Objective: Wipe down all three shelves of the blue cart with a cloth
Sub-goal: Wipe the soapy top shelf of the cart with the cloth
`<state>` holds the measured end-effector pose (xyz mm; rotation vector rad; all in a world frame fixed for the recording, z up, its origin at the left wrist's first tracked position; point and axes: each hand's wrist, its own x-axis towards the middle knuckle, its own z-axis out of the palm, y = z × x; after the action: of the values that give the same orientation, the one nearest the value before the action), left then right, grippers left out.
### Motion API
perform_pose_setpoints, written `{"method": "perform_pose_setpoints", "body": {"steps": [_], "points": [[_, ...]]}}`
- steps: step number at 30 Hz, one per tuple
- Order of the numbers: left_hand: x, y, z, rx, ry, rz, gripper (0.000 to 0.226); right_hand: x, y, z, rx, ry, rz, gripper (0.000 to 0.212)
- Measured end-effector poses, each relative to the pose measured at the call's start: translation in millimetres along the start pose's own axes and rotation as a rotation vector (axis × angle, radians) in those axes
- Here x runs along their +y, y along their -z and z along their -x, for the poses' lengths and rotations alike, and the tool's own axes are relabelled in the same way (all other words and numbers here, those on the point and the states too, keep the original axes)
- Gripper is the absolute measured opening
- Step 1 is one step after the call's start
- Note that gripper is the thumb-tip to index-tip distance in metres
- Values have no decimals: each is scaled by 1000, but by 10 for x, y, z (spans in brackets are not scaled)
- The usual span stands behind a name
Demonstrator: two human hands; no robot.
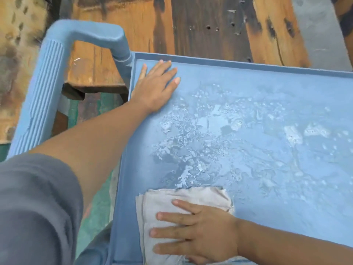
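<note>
While the left hand [155, 87] is lying flat and spread, gripping nothing, in the far left corner of the blue cart's top shelf [267, 81], the right hand [198, 231] is pressing a pale grey cloth [183, 197] flat under open fingers at the shelf's near left edge. Wet streaks and droplets [210, 134] are glistening across the middle of the shelf, between the two hands. The cart's ribbed handle [47, 77] is rising at the left, with a worn wooden bench [91, 71] showing beyond it.
</note>
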<state>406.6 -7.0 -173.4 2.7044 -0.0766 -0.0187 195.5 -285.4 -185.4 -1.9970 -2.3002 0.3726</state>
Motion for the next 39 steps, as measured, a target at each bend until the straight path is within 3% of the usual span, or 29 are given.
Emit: {"method": "perform_pose_setpoints", "body": {"steps": [3,6,9,14,22,26,30,39], "points": [[9,-5,37,0,7,5,54,65,-26,-25,-10,-11,69,51],[29,-25,74,17,-6,-23,54,176,40,-102,13,-22,-79,60],[19,-1,76,19,20,63,58,744,271,-326,111,-226,-125,68],[11,24,16,78,121,341,61,1920,632,-440,76,-415,18,66],[4,-8,63,135,69,241,63,2787,891,-382,60,-600,62,68],[34,-15,84,162,34,198,66,2703,886,-417,87,-632,73,66],[12,-25,28,153,70,172,67,2267,792,-549,133,-820,22,67],[14,-25,51,127,49,129,65,668,346,-357,170,-758,-117,69]]}}
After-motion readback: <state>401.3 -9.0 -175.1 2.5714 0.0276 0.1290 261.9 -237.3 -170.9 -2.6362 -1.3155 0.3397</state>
